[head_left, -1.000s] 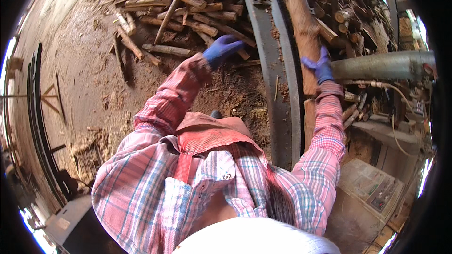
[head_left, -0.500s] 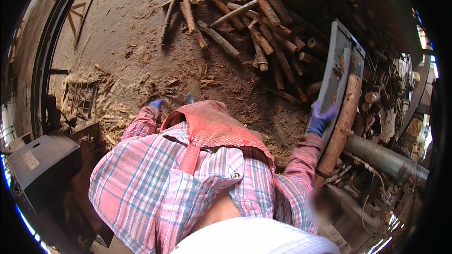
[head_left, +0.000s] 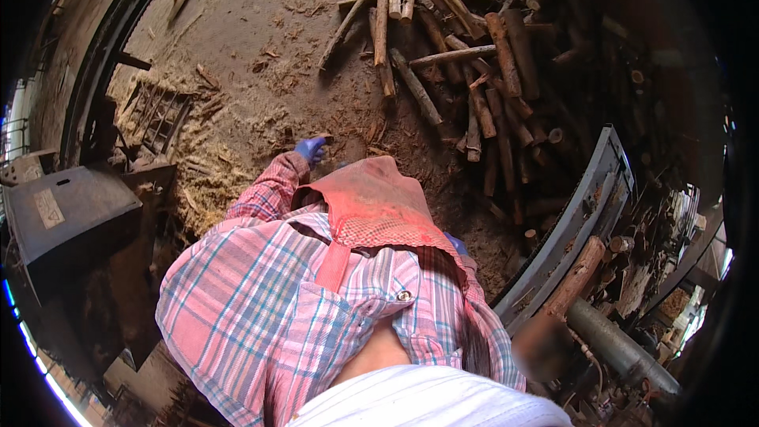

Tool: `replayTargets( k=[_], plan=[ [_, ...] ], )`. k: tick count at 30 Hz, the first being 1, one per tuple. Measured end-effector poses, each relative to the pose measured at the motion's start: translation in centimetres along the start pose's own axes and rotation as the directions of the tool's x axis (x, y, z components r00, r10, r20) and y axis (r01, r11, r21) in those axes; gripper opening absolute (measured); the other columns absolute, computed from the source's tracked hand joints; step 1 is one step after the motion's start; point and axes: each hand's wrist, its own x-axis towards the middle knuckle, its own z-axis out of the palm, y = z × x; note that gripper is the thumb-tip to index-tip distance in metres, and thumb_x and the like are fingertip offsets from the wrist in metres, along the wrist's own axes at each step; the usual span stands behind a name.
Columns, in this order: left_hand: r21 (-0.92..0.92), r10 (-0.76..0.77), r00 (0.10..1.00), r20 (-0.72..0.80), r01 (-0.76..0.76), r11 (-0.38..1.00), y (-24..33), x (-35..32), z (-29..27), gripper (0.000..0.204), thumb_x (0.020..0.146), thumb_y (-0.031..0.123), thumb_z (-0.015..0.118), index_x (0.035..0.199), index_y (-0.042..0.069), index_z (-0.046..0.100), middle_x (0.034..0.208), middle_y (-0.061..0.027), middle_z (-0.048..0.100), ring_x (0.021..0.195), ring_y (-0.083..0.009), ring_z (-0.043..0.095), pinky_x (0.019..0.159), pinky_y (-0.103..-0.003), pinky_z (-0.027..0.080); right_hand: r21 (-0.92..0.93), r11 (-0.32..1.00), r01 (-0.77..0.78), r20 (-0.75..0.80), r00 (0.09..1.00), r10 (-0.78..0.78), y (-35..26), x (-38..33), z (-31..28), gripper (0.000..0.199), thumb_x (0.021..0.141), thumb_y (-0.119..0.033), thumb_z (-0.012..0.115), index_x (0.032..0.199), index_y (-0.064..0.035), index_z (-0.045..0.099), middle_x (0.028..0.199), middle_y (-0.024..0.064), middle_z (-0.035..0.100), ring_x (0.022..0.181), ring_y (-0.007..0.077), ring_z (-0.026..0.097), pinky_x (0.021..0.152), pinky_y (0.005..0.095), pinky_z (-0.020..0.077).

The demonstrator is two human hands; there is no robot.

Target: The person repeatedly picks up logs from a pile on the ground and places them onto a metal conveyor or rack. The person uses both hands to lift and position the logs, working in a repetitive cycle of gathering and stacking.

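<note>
In the head view, the left hand, in a blue glove, reaches down toward the sawdust-strewn floor; whether its fingers are apart or closed cannot be told. The right hand shows only as a sliver of blue glove behind the red apron, its fingers hidden. The nearest loose log lies ahead at the edge of the log pile. Another log rests on the grey metal trough to the right. A sound grasp likely means bending low, taking one log near its middle and keeping clear of the trough's edge.
</note>
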Motion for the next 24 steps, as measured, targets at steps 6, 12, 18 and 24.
replayTargets(
  k=[6,12,18,24],
  plan=[
    [0.461,0.192,0.979,0.067,-0.201,0.864,-4.1,2.4,-7.1,0.047,0.088,0.051,0.05,0.121,0.017,0.056,0.082,-0.009,0.061,0.066,-0.0224,0.057,0.057,-0.04,0.045,0.138,0.971,0.193,-0.115,0.977,-0.178,-1.6,11.1,-3.2,0.021,0.088,-0.03,0.063,0.08,-0.0162,0.049,0.069,-0.0031,0.042,0.05,0.0095,0.034,0.044,0.0286,0.0288],
    [0.262,-0.036,0.998,0.059,0.019,0.965,-2.9,6.2,-7.4,0.038,0.089,0.043,0.05,0.114,0.016,0.058,0.083,-0.0099,0.06,0.064,-0.0225,0.055,0.054,-0.035,0.043,0.106,0.902,0.419,0.05,0.903,-0.426,-3.6,3.0,3.6,0.018,0.087,-0.026,0.063,0.08,-0.0142,0.051,0.071,-0.0043,0.049,0.057,0.008,0.045,0.05,0.0241,0.0367],
    [0.297,-0.224,0.974,-0.025,0.221,0.929,1.4,6.5,1.1,0.031,0.088,0.042,0.055,0.109,0.019,0.06,0.091,-0.012,0.06,0.069,-0.0251,0.056,0.054,-0.04,0.043,0.166,0.974,0.155,0.23,0.954,-0.191,5.8,8.9,-1.4,0.037,0.086,-0.034,0.062,0.111,-0.008,0.059,0.105,0.0046,0.061,0.086,0.0184,0.059,0.072,0.0336,0.0483],
    [0.281,-0.141,0.987,0.08,0.114,0.953,0.5,7.3,3.8,0.033,0.088,0.037,0.056,0.11,0.014,0.062,0.089,-0.0121,0.062,0.068,-0.0242,0.057,0.053,-0.036,0.042,0.216,0.975,-0.056,-0.08,0.994,0.075,13.1,10.4,-3.5,0.052,0.086,-0.04,0.061,0.127,-0.0097,0.05,0.121,0.0098,0.054,0.101,0.0265,0.052,0.081,0.0432,0.0446]
  ],
)
